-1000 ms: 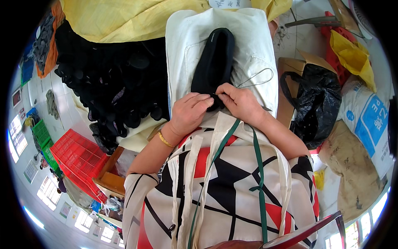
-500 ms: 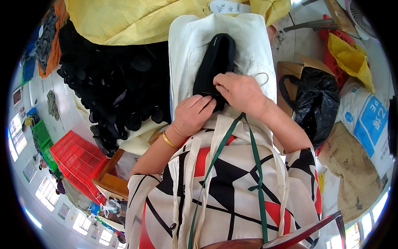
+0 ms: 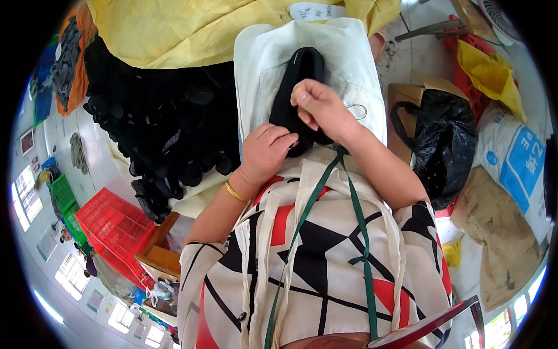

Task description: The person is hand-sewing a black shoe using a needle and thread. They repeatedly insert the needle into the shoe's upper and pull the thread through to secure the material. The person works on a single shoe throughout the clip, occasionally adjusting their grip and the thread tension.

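Observation:
A black cloth shoe point(image 3: 285, 110) lies lengthwise on the white cloth point(image 3: 256, 64) over my lap, its opening at the far end. My left hand point(image 3: 267, 151) is at the shoe's near end, with thumb and fingers closed on its left edge. Above the middle of the shoe, my right hand point(image 3: 322, 110) is raised with its fingers curled into a pinch. Whatever those fingers hold, if anything, is too small to make out. Part of the shoe's near right side is hidden by the right hand and wrist.
To the left lies a big heap of black shoes point(image 3: 168, 116). Yellow sheeting point(image 3: 192, 29) with a pale insole point(image 3: 317, 11) spreads at the far side. A black plastic bag point(image 3: 444, 139) in a carton and a white-blue sack point(image 3: 514, 163) are right; red crates point(image 3: 116, 232) stand lower left.
My right hand has lifted from the shoe's near end and moved farther away, still pinched. My left hand has shifted slightly left and keeps hold of the shoe's edge.

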The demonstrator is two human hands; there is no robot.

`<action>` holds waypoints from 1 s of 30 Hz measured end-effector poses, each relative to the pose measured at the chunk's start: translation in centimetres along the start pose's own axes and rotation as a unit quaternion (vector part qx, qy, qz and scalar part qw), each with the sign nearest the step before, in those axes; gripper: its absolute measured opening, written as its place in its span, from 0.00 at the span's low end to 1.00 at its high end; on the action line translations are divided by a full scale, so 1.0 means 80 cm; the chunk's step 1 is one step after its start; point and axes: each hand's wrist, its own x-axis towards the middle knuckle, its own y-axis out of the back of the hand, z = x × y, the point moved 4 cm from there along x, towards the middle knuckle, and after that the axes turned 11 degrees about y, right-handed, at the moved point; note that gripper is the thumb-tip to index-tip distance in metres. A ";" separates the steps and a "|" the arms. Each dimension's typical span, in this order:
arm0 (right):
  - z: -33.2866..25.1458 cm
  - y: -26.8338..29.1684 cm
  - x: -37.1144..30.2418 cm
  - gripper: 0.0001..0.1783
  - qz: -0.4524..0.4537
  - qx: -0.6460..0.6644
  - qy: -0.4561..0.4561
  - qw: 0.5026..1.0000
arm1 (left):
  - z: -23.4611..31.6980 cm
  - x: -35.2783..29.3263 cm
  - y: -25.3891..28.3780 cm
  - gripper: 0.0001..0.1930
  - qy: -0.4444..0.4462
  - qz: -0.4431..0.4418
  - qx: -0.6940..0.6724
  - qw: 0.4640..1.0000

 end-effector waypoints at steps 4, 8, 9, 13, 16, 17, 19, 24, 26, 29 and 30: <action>-0.036 0.023 -0.020 0.13 0.039 -0.031 -0.068 0.996 | -0.009 0.015 0.000 0.13 0.027 -0.056 -0.030 0.998; -0.120 0.092 -0.034 0.10 0.215 0.011 0.073 0.974 | -0.009 0.018 0.001 0.10 0.062 -0.088 -0.037 0.993; -0.143 0.130 -0.031 0.08 0.148 0.060 0.132 0.978 | -0.007 0.020 0.002 0.09 0.061 -0.093 -0.038 0.993; -0.247 0.243 -0.079 0.15 0.376 0.078 0.333 0.861 | -0.004 0.030 0.004 0.09 0.056 -0.123 -0.032 0.990; -0.285 0.253 -0.107 0.14 0.375 -0.050 0.507 0.774 | -0.004 0.034 0.004 0.08 0.060 -0.145 -0.044 0.987; -0.274 0.240 -0.102 0.12 0.359 -0.103 0.526 0.764 | -0.004 0.037 0.003 0.08 0.061 -0.152 -0.055 0.985; -0.218 0.175 -0.063 0.07 0.380 -0.153 0.438 0.800 | -0.008 0.030 0.001 0.07 0.079 -0.154 -0.043 0.984; -0.073 0.050 -0.037 0.06 0.075 -0.174 0.012 0.982 | -0.006 0.028 0.005 0.08 0.125 -0.127 -0.045 0.983; -0.044 0.022 -0.039 0.06 -0.006 -0.291 0.018 0.957 | 0.000 0.027 0.009 0.09 0.162 -0.113 -0.024 0.980; -0.027 0.009 -0.048 0.05 -0.065 -0.400 0.133 0.904 | 0.003 0.022 0.009 0.09 0.164 -0.102 -0.005 0.981; -0.026 0.006 -0.053 0.05 -0.071 -0.429 0.139 0.890 | 0.001 0.021 0.009 0.09 0.160 -0.092 -0.009 0.983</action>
